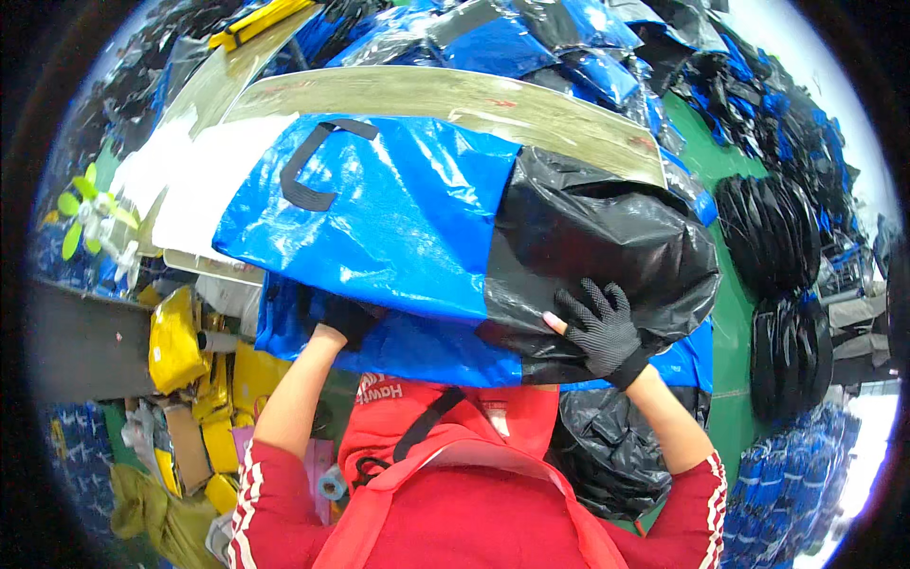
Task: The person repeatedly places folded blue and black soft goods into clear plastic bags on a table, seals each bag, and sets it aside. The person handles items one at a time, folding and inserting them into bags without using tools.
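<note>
While the bag (417,223) is touched by the spread right hand (609,341), the left hand (349,321) is partly covered, its grip unclear.

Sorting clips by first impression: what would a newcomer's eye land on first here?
Probably the glossy blue-and-black tarpaulin bag across the centre, with a black strap curving on its upper left. Next, the gloved right hand, spread on the bag's black end. At the far left, a green-bladed fan stands out.

A glossy blue bag (445,228), its right end black and creased, lies crosswise over a wood-patterned board (569,125).
</note>
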Action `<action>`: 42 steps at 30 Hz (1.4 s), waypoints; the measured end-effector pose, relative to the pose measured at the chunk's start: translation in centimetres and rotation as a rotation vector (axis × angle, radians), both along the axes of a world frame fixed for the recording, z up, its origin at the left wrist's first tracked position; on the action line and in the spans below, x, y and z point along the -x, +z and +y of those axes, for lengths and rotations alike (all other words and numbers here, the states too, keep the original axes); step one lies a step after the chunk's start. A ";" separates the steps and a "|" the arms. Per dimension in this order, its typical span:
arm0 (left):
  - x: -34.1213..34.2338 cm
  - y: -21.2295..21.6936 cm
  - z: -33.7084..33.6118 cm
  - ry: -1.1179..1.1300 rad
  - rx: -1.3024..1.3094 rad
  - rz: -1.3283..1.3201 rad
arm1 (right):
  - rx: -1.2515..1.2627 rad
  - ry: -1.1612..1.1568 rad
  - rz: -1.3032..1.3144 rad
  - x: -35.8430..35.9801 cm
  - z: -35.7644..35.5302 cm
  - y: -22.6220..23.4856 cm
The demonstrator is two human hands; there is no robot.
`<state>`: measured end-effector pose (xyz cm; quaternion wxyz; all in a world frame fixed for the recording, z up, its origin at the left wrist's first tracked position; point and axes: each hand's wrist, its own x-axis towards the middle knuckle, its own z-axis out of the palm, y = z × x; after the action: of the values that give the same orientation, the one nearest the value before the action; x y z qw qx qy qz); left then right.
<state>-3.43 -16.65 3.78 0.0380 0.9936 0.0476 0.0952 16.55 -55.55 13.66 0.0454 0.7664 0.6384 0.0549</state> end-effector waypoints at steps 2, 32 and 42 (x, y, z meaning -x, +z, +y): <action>-0.1 -0.8 0.6 0.002 0.000 0.001 | 0.124 0.069 0.088 -0.9 -1.1 0.0; -17.7 3.0 -13.1 -0.478 -0.015 -0.195 | -0.170 -0.527 -0.063 -11.6 0.6 -5.2; -22.7 7.1 -14.8 -0.422 0.191 0.176 | -0.702 -1.186 0.472 -10.4 -14.6 2.6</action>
<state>19.26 -31.47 10.86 0.1466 0.9779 -0.1488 -0.0066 26.93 -70.16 16.27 -0.3199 0.9443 0.0531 0.0560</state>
